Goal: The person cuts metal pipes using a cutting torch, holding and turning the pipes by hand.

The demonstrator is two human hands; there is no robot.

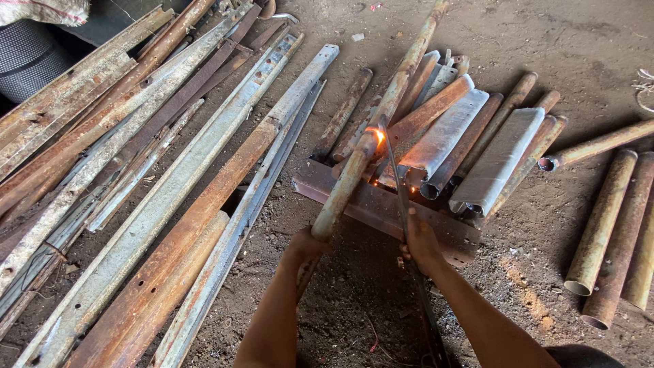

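Currently left hand [304, 245] fully closed around near end of long rusty pipe [371, 133]. Right hand [421, 244] closed on thin cutting torch [395, 177], tip at pipe. Pipe rust-brown, glowing orange at the flame point, lying across rusted steel beam [381, 208]; cut pipe pieces [463, 140] stacked behind beam.

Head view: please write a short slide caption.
Left hand steadies a rusty pipe while right hand holds a cutting torch to its glowing spot.
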